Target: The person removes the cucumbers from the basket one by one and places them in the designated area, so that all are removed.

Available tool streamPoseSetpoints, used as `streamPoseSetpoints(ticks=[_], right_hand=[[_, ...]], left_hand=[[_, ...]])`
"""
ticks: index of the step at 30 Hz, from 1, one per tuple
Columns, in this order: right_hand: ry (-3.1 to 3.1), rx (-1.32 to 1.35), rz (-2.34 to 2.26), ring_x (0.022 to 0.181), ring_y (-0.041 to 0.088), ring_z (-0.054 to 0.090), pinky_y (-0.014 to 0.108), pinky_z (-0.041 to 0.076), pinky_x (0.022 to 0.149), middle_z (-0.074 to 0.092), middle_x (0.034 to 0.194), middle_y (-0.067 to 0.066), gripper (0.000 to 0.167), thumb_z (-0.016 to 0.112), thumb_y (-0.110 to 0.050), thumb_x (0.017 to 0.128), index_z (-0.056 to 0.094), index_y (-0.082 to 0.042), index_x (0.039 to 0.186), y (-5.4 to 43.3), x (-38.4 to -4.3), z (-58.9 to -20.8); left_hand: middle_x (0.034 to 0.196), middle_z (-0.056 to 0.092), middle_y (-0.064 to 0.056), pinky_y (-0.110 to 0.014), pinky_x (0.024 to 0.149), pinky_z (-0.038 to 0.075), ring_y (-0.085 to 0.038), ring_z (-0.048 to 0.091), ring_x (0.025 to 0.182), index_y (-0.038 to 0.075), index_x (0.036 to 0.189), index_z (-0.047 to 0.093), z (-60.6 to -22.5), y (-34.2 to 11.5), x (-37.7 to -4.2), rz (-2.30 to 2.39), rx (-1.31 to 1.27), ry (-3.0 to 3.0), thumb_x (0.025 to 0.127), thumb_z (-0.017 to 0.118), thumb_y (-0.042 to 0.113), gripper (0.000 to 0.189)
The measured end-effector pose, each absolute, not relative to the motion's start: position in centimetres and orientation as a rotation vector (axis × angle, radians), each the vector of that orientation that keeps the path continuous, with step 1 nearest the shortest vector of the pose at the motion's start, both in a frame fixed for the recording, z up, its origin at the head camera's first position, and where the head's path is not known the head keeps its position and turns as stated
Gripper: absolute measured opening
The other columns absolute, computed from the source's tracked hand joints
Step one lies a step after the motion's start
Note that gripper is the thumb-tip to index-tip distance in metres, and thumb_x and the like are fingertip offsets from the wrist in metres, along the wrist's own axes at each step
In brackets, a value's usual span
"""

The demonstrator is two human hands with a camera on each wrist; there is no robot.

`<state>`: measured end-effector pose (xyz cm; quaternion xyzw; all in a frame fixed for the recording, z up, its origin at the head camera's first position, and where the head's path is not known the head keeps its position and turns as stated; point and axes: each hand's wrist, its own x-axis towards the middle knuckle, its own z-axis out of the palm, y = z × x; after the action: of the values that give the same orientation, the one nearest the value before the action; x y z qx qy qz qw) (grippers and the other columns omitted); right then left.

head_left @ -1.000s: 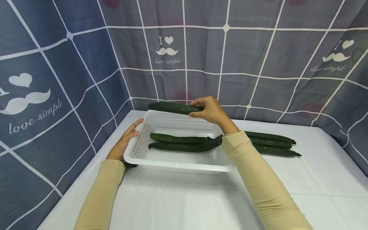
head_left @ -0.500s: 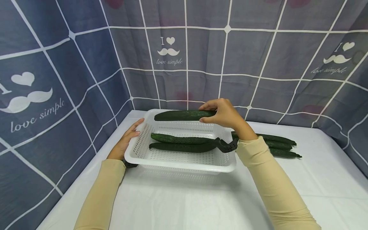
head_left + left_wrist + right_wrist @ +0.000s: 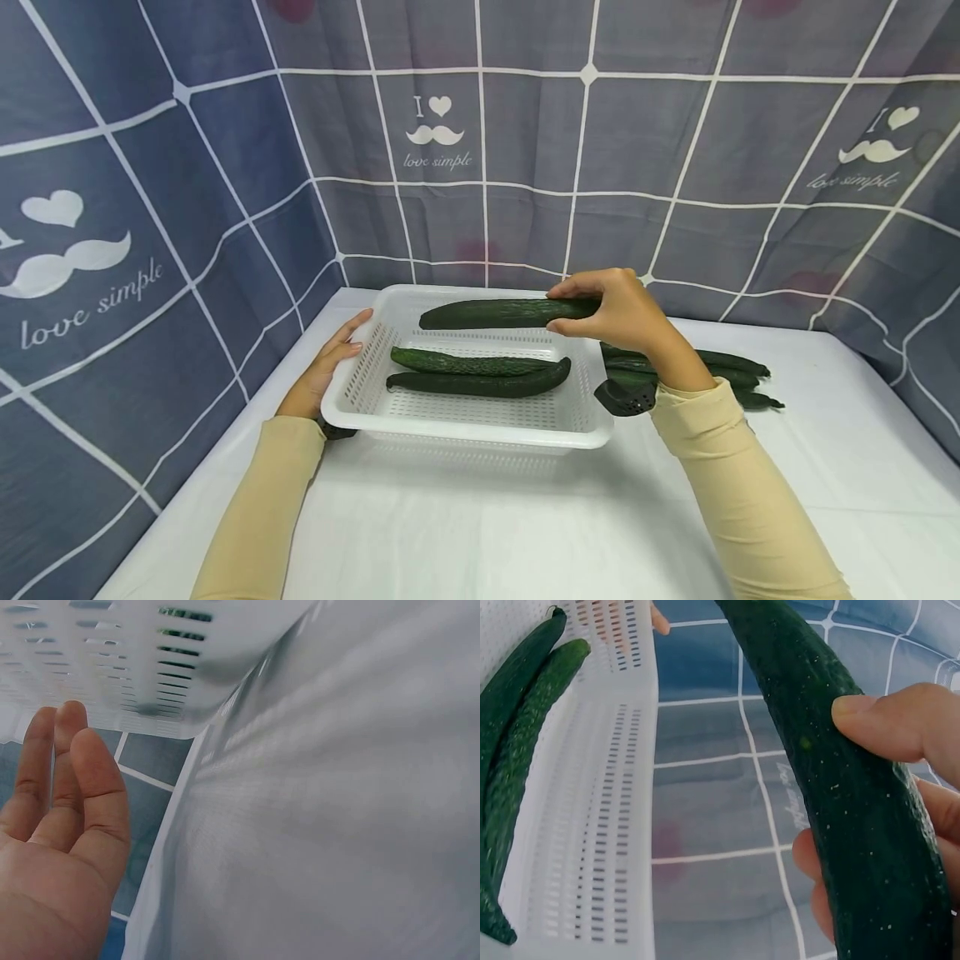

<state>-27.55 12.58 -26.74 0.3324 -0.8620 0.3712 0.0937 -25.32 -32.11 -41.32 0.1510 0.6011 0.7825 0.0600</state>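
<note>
1. Rightward and lower in the head view, the right hand (image 3: 621, 310) had moved over the past second along with the held cucumber (image 3: 498, 314); the white basket (image 3: 468, 433) had stayed in place.
2. Right-hand fingers pinched that cucumber near its right end, the thumb opposing the others. It hung roughly level across the basket's far wall as seen from the head, apart from the cucumbers inside.
3. Fairly straight fingers on the left hand (image 3: 322, 377) lay against the basket's left end.
4. Inside the basket, the rear cucumber (image 3: 480, 365) and the front cucumber (image 3: 480, 385) lay side by side.
5. More cucumbers (image 3: 738, 363) lay grouped on the desk (image 3: 450, 525) right of the basket, partly hidden by the right wrist.
</note>
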Motion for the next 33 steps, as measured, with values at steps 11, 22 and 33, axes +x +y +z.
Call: streamPoseSetpoints(ticks=[11, 22, 33], right_hand=[[-2.392, 0.985, 1.121, 0.089, -0.002, 0.071, 0.014, 0.052, 0.079, 0.082, 0.099, 0.006, 0.031, 0.094, -0.005, 0.078, 0.084, -0.006, 0.108, 16.1, -27.0, -28.6], [-2.364, 0.904, 1.118, 0.087, -0.004, 0.069, 0.012, 0.050, 0.079, 0.082, 0.099, 0.006, 0.033, 0.094, -0.002, 0.077, 0.084, -0.007, 0.108, 19.5, -25.2, -31.2], [-2.349, 0.855, 1.207, 0.090, -0.004, 0.070, 0.012, 0.052, 0.079, 0.077, 0.104, -0.018, 0.038, 0.092, 0.009, 0.075, 0.082, -0.001, 0.110, 23.4, -23.8, -33.3]], left_hand=[[0.150, 0.050, 0.006, -0.032, 0.098, 0.052, -0.012, 0.055, 0.129, 0.037, 0.165, 0.040, -41.2, -32.4, -25.5, 2.299, 0.458, 1.873, 0.110, 0.045, 0.015, 0.060], [0.146, 0.055, 0.007, -0.030, 0.096, 0.054, -0.011, 0.060, 0.123, 0.037, 0.166, 0.039, -41.4, -32.5, -24.7, 2.285, 0.397, 1.882, 0.111, 0.045, 0.017, 0.059], [0.147, 0.054, 0.010, -0.029, 0.099, 0.053, -0.010, 0.058, 0.126, 0.041, 0.162, 0.042, -41.5, -32.5, -25.0, 2.278, 0.398, 1.874, 0.111, 0.045, 0.018, 0.057]])
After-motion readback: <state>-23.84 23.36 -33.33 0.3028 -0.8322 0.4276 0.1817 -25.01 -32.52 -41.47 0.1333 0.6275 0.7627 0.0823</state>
